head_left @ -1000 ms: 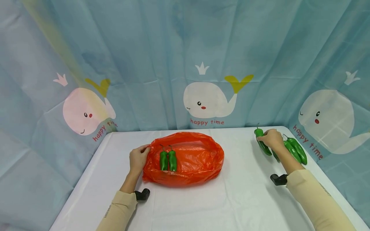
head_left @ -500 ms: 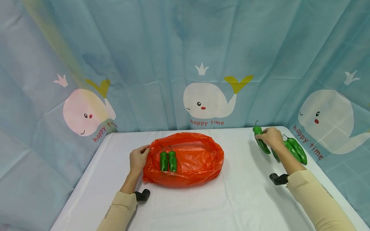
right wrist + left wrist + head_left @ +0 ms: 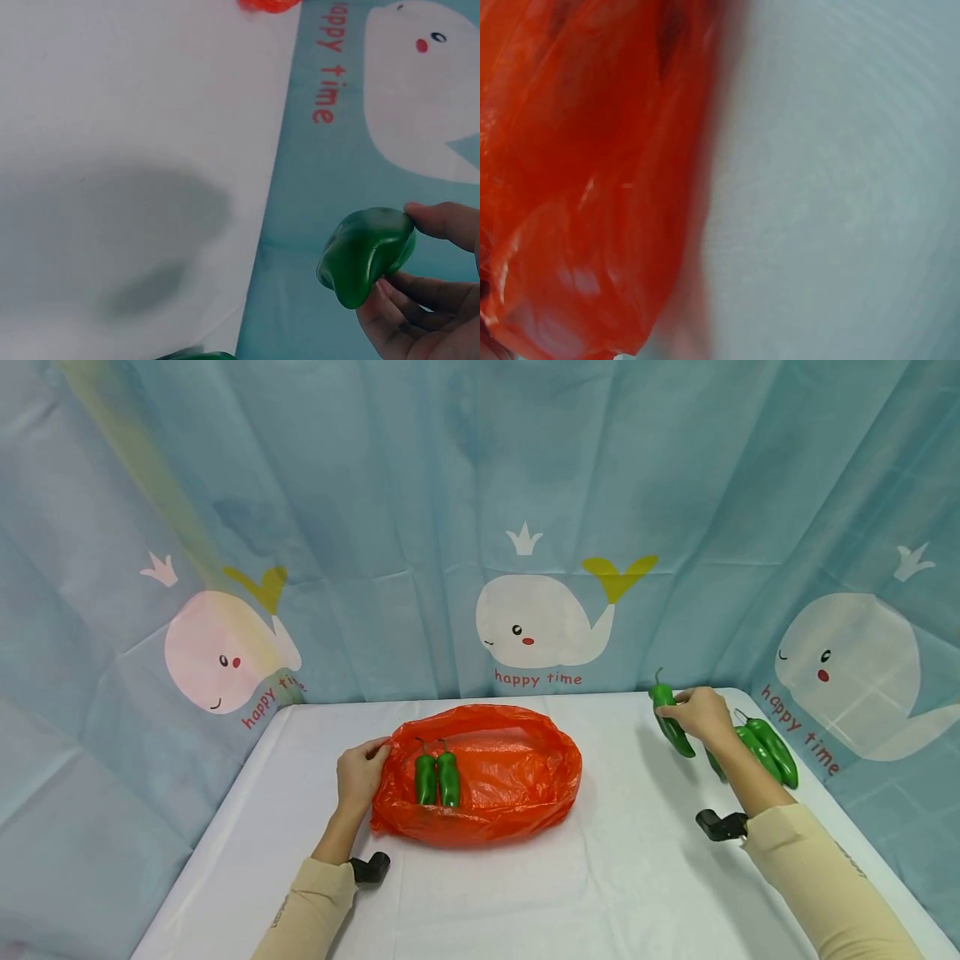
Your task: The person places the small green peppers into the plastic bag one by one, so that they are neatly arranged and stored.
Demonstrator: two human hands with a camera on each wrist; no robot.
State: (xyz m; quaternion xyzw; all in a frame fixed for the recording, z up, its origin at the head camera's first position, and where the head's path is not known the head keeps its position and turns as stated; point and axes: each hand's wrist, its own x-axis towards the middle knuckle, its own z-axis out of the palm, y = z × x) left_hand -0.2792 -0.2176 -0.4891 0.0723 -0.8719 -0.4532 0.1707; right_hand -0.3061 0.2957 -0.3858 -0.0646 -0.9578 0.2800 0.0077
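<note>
My left hand (image 3: pixel 360 775) pinches the left rim of a red plastic bag (image 3: pixel 517 768), which lies spread wide at its mouth. Inside the bag, toward its left, two green peppers (image 3: pixel 448 778) lie side by side with stems pointing away. At the table's far right, my right hand (image 3: pixel 703 717) holds a green pepper (image 3: pixel 670 718) between thumb and fingers; in the right wrist view this pepper (image 3: pixel 367 251) appears end-on, above the table with a shadow below. Several more green peppers (image 3: pixel 772 747) lie by the right edge, one partly hidden behind the right hand.
A white cloth covers the table (image 3: pixel 510 902). Behind it and at both sides hangs a blue curtain (image 3: pixel 412 527) with whale prints. In the left wrist view the bag (image 3: pixel 592 180) fills the left part.
The right hand has lifted the pepper slightly and shifted it a little to the left, away from the other peppers. The left hand and bag have stayed in place.
</note>
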